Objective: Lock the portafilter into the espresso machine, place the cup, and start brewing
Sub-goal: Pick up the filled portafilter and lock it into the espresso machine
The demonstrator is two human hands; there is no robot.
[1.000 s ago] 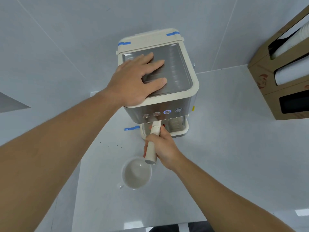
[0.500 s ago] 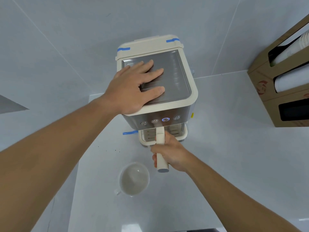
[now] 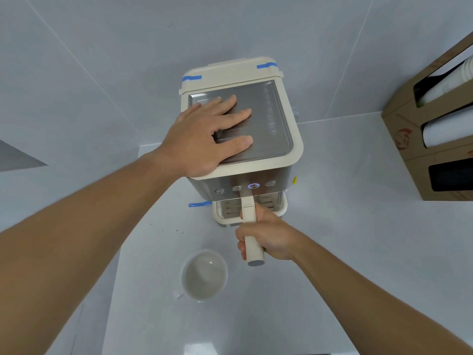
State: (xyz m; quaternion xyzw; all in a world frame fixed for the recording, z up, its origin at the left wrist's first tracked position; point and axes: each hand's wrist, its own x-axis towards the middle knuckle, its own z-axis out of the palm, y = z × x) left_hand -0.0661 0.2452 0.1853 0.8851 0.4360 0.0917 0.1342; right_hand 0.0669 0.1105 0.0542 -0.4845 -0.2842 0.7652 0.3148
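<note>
Under the front of the cream-and-steel boxy espresso machine [image 3: 258, 160], the cream cylindrical portafilter handle [image 3: 252, 233] is sticking out toward the person, its long axis running nearly straight front to back. The right hand [image 3: 266, 235] is gripping it, fingers wrapped tight around it. The left hand [image 3: 204, 139] is lying flat on the machine's steel top, fingers spread. On the pale surface [image 3: 332, 252], a white round empty cup [image 3: 204, 275] is sitting just left of the handle's end.
</note>
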